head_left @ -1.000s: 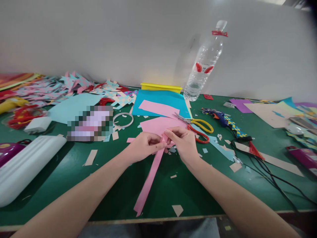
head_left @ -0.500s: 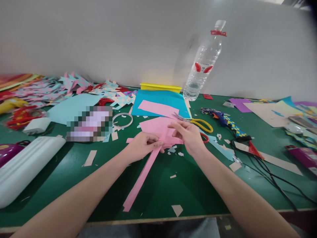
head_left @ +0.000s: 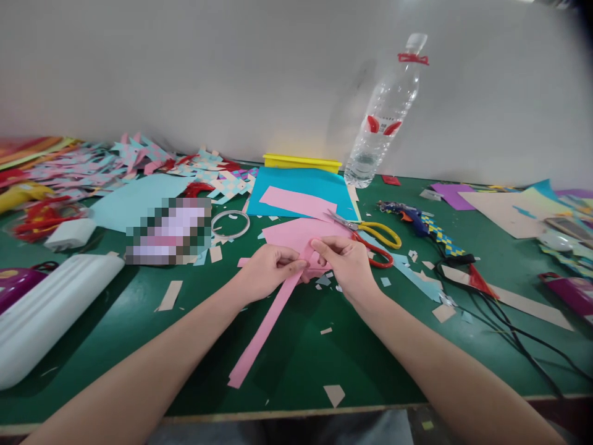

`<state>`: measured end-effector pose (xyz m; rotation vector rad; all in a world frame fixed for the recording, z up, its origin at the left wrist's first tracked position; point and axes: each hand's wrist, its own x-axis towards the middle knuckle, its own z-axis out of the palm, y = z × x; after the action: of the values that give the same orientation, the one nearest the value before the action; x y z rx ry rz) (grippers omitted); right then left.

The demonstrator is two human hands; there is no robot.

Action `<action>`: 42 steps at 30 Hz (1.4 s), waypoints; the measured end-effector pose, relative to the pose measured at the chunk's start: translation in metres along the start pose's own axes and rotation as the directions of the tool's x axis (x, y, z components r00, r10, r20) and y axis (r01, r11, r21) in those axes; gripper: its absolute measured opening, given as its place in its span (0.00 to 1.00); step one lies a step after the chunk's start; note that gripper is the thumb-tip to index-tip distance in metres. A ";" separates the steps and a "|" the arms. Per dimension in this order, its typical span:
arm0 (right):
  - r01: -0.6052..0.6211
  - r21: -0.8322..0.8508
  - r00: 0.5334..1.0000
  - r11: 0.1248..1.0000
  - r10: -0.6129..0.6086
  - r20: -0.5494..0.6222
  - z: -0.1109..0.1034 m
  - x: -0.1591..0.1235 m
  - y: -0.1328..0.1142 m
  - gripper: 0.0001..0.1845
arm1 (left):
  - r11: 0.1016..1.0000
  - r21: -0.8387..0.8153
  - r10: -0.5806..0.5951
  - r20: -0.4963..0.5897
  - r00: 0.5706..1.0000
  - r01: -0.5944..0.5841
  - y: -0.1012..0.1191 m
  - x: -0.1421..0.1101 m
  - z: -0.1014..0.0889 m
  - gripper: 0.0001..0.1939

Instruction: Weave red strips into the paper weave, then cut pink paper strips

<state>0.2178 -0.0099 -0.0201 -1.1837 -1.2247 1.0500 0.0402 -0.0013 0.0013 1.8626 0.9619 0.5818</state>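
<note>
A long pink paper strip [head_left: 266, 337] slants from between my hands down toward the table's front edge. My left hand [head_left: 271, 272] pinches it between thumb and fingers. At the strip's upper end, my right hand [head_left: 345, 259] grips it with thumb and forefinger. Pink paper sheets [head_left: 296, 230] lie just beyond and beneath my hands, partly hidden by them. Scissors [head_left: 377, 235] with one yellow and one red handle rest right behind my right hand, blades pointing left. Another pink paper piece [head_left: 296, 201] lies on a blue sheet [head_left: 259, 185] farther back.
A water bottle [head_left: 384, 117] leans against the grey wall. Left are a blurred phone [head_left: 169, 232], a tape ring [head_left: 230, 224], a white elongated case [head_left: 55, 315] and piled woven paper [head_left: 78, 167]. Right are a blue glue gun [head_left: 412, 219], black cables [head_left: 504, 327] and paper scraps.
My right hand let go of the strip's upper end, lifted away slightly with fingers apart, then took hold again. The strip's lower end swung to the left.
</note>
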 end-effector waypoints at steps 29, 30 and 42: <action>-0.199 0.127 0.963 0.972 0.171 0.208 0.007 -0.009 -0.008 0.10 | 0.987 -0.161 -0.003 0.007 1.000 0.004 -0.007 0.001 0.001 0.18; -0.201 0.149 0.967 0.968 0.171 0.190 0.008 -0.009 -0.008 0.10 | 0.986 -0.166 0.007 0.011 1.000 -0.005 -0.006 0.002 0.002 0.17; 0.101 0.157 0.955 0.982 -0.052 -0.292 -0.022 0.023 0.003 0.08 | 0.996 0.086 -0.012 -0.025 1.000 0.014 -0.011 0.001 -0.002 0.16</action>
<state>0.2414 0.0113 -0.0199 -1.1020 -0.9270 0.8713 0.0356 0.0037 -0.0075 1.9276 1.0290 0.5643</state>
